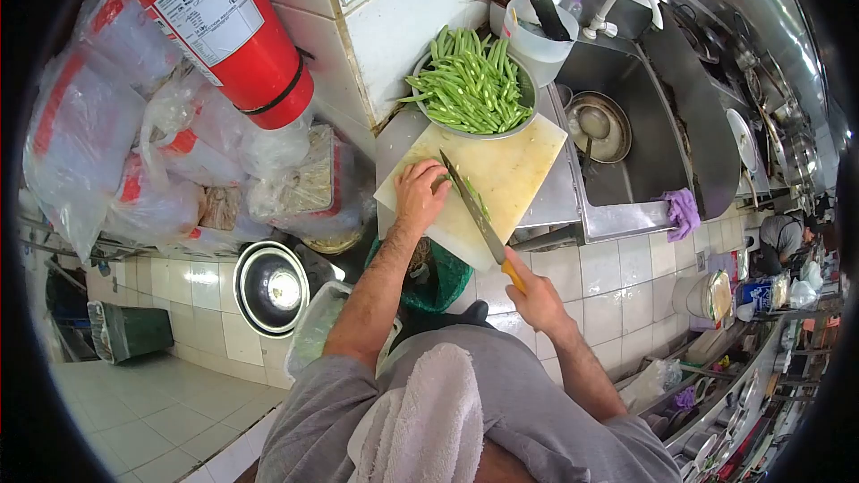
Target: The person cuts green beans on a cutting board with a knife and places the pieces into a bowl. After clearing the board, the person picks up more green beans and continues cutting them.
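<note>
My right hand (540, 300) is closed round the yellow handle of a kitchen knife (472, 207). Its long blade lies across a pale cutting board (523, 156), pointing away from me. To the left of the blade, my left hand (420, 194) presses on the board with curled fingers, holding green beans (439, 182) that are mostly hidden under the fingertips. A few cut bean pieces (481, 200) lie along the blade's right side. At the board's far edge stands a metal bowl (534, 100) heaped with cut green beans (472, 80).
Right of the board is a steel sink (644, 174) with a pan (617, 130) inside and a purple cloth (683, 213) on its edge. A red fire extinguisher (224, 31) hangs at upper left above bagged containers (188, 148). A green-lined bin (452, 277) stands below the board.
</note>
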Demonstrator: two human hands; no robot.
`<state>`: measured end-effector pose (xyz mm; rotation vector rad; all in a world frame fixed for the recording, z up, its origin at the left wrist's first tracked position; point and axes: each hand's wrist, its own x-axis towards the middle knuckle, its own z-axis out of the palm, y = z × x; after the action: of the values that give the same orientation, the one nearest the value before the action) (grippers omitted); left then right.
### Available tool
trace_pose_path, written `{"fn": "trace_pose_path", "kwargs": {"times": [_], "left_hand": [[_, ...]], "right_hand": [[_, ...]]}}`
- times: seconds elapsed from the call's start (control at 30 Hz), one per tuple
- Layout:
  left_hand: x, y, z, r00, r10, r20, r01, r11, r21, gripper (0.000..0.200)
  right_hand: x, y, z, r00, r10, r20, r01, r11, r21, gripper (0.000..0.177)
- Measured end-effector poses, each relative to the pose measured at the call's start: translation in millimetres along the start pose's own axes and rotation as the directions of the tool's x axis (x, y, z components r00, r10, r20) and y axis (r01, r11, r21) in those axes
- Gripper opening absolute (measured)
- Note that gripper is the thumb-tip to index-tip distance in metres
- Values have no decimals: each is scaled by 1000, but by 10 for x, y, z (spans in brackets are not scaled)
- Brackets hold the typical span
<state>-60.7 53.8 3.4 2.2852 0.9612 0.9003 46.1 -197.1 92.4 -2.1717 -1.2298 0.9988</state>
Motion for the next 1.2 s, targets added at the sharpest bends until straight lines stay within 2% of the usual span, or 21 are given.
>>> {"fn": "trace_pose_path", "kwargs": {"times": [0.07,0.2,0.47,0.57,0.7,0.77,0.87,0.97,1.0,1.1,1.17,1.2], "left_hand": [[9,24,-10,1000,14,15,-14,1000,-13,20],[2,26,-3,999,21,29,-21,1000,0,18],[-8,17,4,1000,9,26,-9,1000,11,17],[8,13,5,1000,9,18,-9,1000,2,17],[12,11,-21,999,22,25,-21,1000,-14,17],[-15,8,-4,999,24,49,-23,1000,-20,17],[-21,-4,-10,998,37,43,-37,999,1,17],[13,34,-15,1000,8,17,-8,1000,-1,17],[18,35,-17,1000,9,16,-9,1000,-6,17],[-12,36,-27,1000,11,17,-10,1000,-6,17],[12,53,-20,999,35,21,-35,999,-7,16],[7,49,-20,999,27,18,-27,1000,-12,15]], "right_hand": [[-33,140,5,989,-131,-65,125,989,-78,72],[189,-10,29,993,-86,-85,75,990,-122,71],[29,-57,18,984,-162,-75,146,973,-181,70],[-44,-78,-34,988,-144,-50,134,976,-173,70],[289,-84,55,988,-149,-37,142,980,-141,70],[610,-100,169,973,-207,-97,196,974,-113,70],[647,-291,100,988,-140,-70,132,986,-105,68],[312,52,152,970,-218,-111,206,972,-109,68],[127,-47,26,999,-42,6,42,999,-12,69],[-79,5,-105,999,24,26,-25,999,48,69],[5,8,-90,999,32,5,-32,999,10,72],[82,11,-33,998,-33,-62,29,997,-69,72]]}}
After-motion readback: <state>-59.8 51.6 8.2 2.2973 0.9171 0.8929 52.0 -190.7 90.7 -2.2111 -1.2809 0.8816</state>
